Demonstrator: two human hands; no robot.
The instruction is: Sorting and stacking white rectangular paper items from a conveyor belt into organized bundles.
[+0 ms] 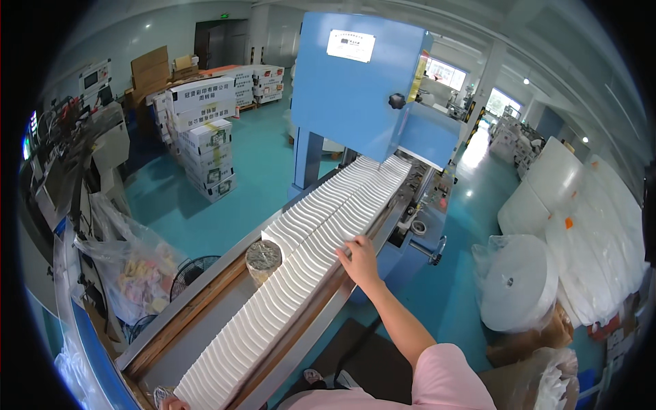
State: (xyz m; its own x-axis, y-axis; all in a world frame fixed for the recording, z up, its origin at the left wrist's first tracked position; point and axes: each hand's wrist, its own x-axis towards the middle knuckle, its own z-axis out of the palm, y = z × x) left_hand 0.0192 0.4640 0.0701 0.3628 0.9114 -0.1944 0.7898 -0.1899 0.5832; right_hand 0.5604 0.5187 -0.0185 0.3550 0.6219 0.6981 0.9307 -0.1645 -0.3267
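Note:
A long row of white, wavy-edged sheets (273, 307), probably paper, stands on edge in a metal trough, running up under the blue machine (355, 82). Alongside its far part lies a shorter, similar row (314, 201) on the left. A round block wrapped in brownish tape (264, 255) sits against the near end of that shorter row. My right hand (359, 260) rests on the right side of the long row, fingers apart, gripping nothing. At the bottom edge, my left hand (174, 404) shows only in part by the row's near end; its grip is hidden.
Wooden rails (195, 311) line the trough. Stacked white cartons (208, 154) stand on the green floor at the left, with a bag of scraps (140, 273) and a black fan (195, 273) nearer. On the right are large white rolls (516, 280) in plastic. A crank handle (437, 251) juts from the machine.

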